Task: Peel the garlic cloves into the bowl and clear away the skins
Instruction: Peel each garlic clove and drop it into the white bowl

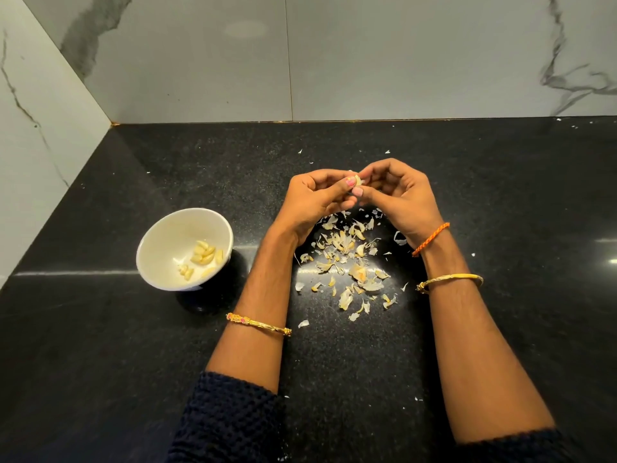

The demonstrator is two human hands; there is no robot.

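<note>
You've got both hands up over the black surface (467, 329), meeting in the middle. Your left hand (314, 198) and right hand (404, 198) both have their fingers curled in and pinched on one small garlic clove (358, 180), held between the fingertips of the two hands, well above the mess below. Can't really tell how much skin is on it, it's mostly hidden by your fingers.

Right under your hands, between your forearms, there's a loose pile of papery skins (350, 262) scattered on the surface, with a few stray flecks further out. The white bowl (160, 248) sits off to your left, apart from the pile, with a handful of peeled cloves (203, 255) lying in the bottom of it.
</note>
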